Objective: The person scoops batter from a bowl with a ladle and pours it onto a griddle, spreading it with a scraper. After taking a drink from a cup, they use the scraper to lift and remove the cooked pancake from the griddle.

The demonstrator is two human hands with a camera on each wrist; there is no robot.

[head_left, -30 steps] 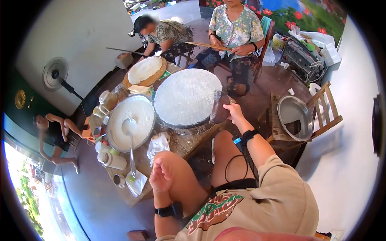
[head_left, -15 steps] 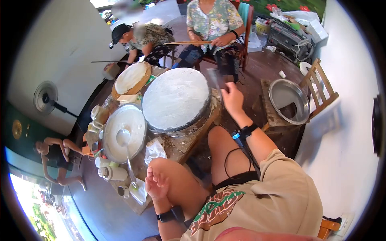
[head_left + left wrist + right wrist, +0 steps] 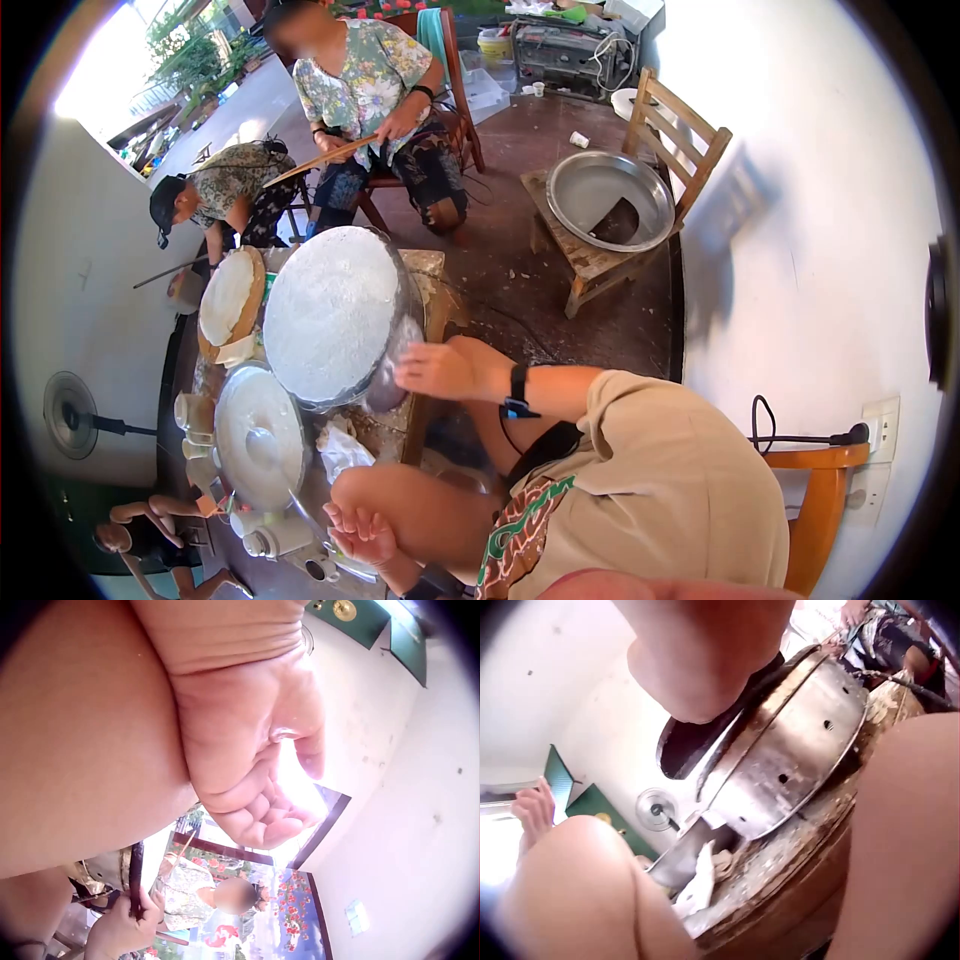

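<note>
Metal-walled round steamer drum (image 3: 335,312) has the right hand (image 3: 432,369) gripping a dark flat scraper (image 3: 385,383) at its rim; left hand (image 3: 362,532) rests loosely curled, empty, on the knee.

Left hand (image 3: 255,750) rests against bare knee (image 3: 82,742), fingers loosely curled, holding nothing. White wall (image 3: 405,825) behind.

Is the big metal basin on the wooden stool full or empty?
Nearly empty: the metal basin shows bare shiny metal, with only one dark flat piece lying inside.

Right hand (image 3: 432,370) fingertips hidden behind griddle (image 3: 330,310) rim; grip perhaps unclear.
</note>
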